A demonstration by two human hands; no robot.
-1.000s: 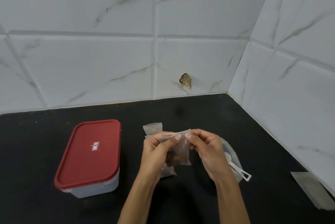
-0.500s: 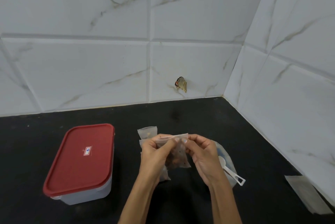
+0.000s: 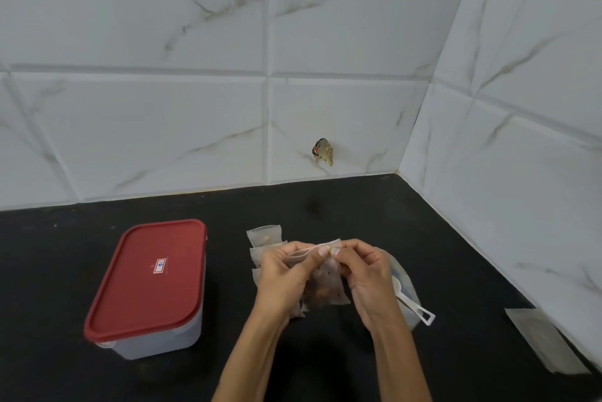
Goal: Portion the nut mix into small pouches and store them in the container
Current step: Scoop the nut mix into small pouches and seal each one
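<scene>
White marbled tiles are backing a black bench (image 3: 325,352). Both hands are pinching the top edge of a filled pouch (image 3: 325,284), left hand (image 3: 286,274) and right hand (image 3: 365,278) each with a narrow grip on it, likely pressing the seal shut. Finished pouches (image 3: 264,235) are lying just behind; the container (image 3: 150,284) is waiting lidded, left.

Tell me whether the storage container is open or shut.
Shut. The red lid lies flat over the container, covering its whole top, with no gap visible at the rim.
</scene>
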